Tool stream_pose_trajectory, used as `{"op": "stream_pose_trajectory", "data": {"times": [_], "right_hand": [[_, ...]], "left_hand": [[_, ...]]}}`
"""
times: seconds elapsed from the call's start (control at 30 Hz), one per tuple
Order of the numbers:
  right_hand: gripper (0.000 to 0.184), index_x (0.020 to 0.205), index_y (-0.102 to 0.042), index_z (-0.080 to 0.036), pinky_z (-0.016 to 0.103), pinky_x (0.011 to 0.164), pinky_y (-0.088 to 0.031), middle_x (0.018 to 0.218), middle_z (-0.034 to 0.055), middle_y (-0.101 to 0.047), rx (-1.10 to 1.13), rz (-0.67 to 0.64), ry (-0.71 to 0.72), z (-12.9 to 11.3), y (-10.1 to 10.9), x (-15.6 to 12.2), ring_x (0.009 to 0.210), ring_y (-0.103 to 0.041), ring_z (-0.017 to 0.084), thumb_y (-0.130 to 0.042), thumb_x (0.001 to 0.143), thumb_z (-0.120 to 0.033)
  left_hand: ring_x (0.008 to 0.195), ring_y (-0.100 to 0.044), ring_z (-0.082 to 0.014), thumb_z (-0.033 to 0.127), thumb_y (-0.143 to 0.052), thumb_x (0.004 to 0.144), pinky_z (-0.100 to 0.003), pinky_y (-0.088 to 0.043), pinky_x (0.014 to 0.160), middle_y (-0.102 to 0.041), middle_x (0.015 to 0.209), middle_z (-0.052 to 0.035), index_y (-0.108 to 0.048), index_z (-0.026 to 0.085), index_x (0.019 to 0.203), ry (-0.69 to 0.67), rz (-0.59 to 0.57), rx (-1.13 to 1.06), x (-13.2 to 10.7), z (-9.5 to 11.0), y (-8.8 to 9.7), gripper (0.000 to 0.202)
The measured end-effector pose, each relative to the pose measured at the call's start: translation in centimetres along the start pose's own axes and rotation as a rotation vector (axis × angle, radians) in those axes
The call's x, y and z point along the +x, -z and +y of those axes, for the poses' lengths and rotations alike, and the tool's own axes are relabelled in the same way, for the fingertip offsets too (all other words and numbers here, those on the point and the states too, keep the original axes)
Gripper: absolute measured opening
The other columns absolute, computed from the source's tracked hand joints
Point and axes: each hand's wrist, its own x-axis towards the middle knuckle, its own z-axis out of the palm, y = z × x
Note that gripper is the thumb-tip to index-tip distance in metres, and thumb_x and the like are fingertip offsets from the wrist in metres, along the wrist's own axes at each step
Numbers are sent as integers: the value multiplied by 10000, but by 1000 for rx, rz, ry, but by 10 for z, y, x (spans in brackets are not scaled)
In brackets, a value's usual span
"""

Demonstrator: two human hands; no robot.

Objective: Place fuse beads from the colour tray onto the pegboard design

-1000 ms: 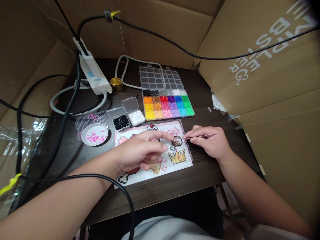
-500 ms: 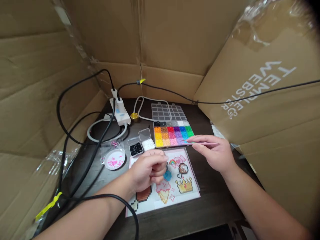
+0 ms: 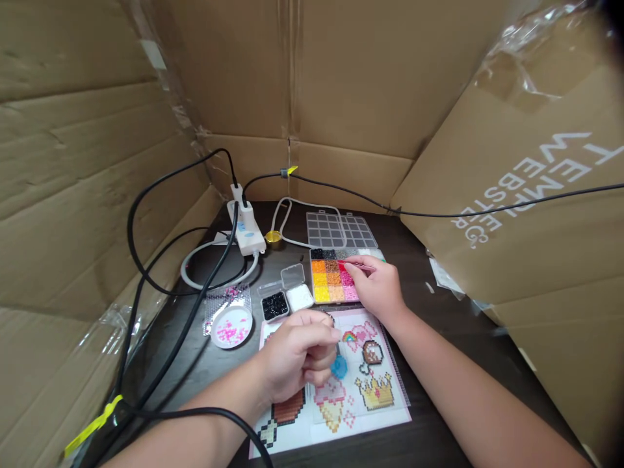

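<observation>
The right hand (image 3: 377, 286) pinches slim pink tweezers (image 3: 357, 264), tips leftward and long axis crosswise, over a clear plastic box (image 3: 336, 302) of multicoloured beads (image 3: 320, 279); the left hand (image 3: 302, 354) curls closed; inverted white lettering (image 3: 513, 184) on brown cardboard (image 3: 541, 260) reads "TEMPLE & WEBSTER".

You have cardboard on three sides of you. The left wall (image 3: 73, 169) is creased and dented, with a pale patch (image 3: 153, 54) high near its far edge. Ahead of you, the back wall (image 3: 361, 91) has an upright seam (image 3: 291, 78) and a fold running across its lower part. The right wall (image 3: 556, 279) leans at an angle, and its white lettering (image 3: 521, 179), "TEMPLE & WEBSTER", stands upside down to you. Clear tape (image 3: 121, 328) shines low on your left, and more glints at upper right. Your table (image 3: 412, 263) has a dark top, and its far edge meets the cardboard. The light is soft.
</observation>
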Motion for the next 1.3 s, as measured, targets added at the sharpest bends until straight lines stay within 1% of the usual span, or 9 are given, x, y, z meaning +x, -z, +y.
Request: {"op": "stream_pose_trajectory", "data": {"times": [0.23,0.43,0.6,0.87,1.13,1.3], "right_hand": [[107,800,-768,-204,357,745,-605,829,68,-792,47,22,-5,1,2,-2,772,-751,234,-674,796,-254],[113,806,-766,-193,350,725,-603,830,74,-789,69,-4,-34,6,-1,-4,767,-748,229,-674,801,-258],[106,801,-764,-200,351,735,-605,820,66,-788,79,-4,-21,8,-2,-5,762,-746,224,-676,802,-259],[103,791,-769,-206,369,729,-601,810,67,-790,49,-7,-36,7,-3,-4,752,-747,235,-685,788,-265],[122,795,-776,-194,368,720,-593,812,75,-791,44,-3,-82,8,-2,-4,751,-743,236,-689,786,-279],[123,799,-776,-195,366,727,-589,821,75,-791,38,-5,-78,8,-2,-3,765,-741,236,-687,794,-280]], "left_hand": [[382,-166,-17,197,-700,710,-174,-134,385,-236,454,97,-254,195,532,20,16,-12,3,-3,1,481],[386,-161,-19,202,-699,722,-181,-123,389,-237,456,96,-258,194,537,30,13,-13,4,-3,3,477],[390,-162,-19,208,-712,717,-180,-115,392,-239,460,96,-259,193,538,41,14,-14,5,-2,2,488],[389,-162,-22,225,-719,712,-183,-114,395,-236,458,96,-271,193,537,52,10,-13,3,-3,1,481],[388,-171,-24,225,-724,701,-178,-126,394,-222,455,95,-250,194,533,58,2,-15,3,-2,0,504],[391,-160,-24,232,-722,699,-182,-117,397,-227,457,95,-268,193,530,64,5,3,3,-2,-1,486]]}}
